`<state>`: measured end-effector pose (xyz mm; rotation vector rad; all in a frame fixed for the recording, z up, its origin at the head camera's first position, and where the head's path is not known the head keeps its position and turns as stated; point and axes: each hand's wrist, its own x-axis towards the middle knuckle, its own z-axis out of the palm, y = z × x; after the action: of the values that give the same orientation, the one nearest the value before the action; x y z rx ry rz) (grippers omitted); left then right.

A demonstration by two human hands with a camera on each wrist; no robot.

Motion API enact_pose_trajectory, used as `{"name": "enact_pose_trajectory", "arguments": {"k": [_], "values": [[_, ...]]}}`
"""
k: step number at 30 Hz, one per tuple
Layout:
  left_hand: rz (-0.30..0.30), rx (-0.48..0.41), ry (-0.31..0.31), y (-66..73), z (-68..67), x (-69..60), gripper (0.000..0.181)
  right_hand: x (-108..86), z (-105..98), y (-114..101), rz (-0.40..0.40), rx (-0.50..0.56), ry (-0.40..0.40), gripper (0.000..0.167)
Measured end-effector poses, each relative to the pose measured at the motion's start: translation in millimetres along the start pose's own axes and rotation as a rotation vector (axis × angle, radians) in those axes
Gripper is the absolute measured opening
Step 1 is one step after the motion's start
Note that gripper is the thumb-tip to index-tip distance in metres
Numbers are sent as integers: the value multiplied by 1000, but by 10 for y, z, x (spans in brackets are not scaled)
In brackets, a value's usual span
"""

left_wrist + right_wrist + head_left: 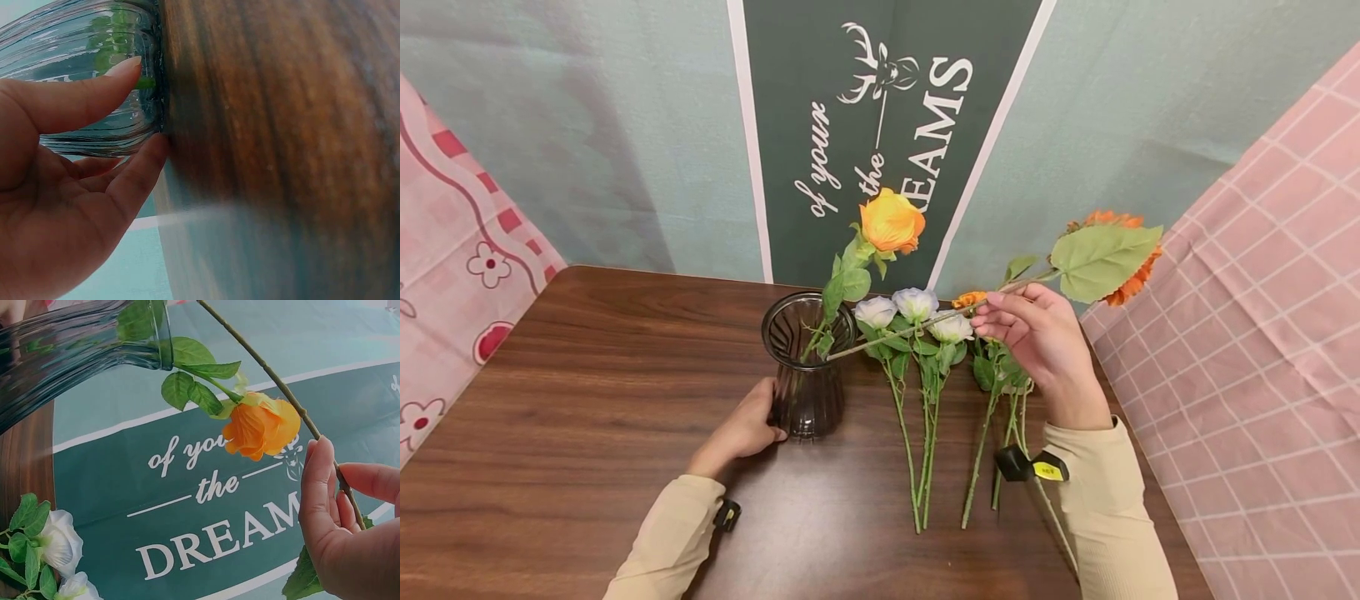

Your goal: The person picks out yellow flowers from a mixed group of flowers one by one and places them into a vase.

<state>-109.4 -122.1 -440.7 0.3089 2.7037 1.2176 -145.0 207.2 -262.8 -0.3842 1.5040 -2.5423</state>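
The left hand [747, 425] grips the vase [808, 407] near its base, just left of the frame's centre; a rose [891, 221] leans in it, bloom at upper centre; the right hand [1041, 337], right of centre, pinches an orange flower [1138, 279] by its stem, whose end is near the vase's rim, contact unclear; white flowers [916, 305] lie mid-frame on the table [587, 417].

Cloth-screened nook, building type indeterminate: a lettered green cloth [895, 142], pink checked cloth [1262, 292] and pink flowered cloth [452, 292] border a worktop [625, 400].
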Motion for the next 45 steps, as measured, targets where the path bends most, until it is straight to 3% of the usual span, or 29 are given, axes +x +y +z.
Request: {"name": "enact_pose_trajectory", "arguments": {"k": [9, 18, 35, 45], "values": [[10, -6, 6, -2, 5, 4, 56, 51, 67, 7, 12, -24, 35, 16], [-1, -5, -1, 1, 4, 2, 58, 71, 136, 43, -1, -151, 2, 12], [6, 2, 2, 3, 1, -6, 55, 94, 308, 51, -45, -323, 46, 8], [-2, -3, -8, 6, -5, -6, 54, 121, 385, 50, -28, -426, 59, 5]]}}
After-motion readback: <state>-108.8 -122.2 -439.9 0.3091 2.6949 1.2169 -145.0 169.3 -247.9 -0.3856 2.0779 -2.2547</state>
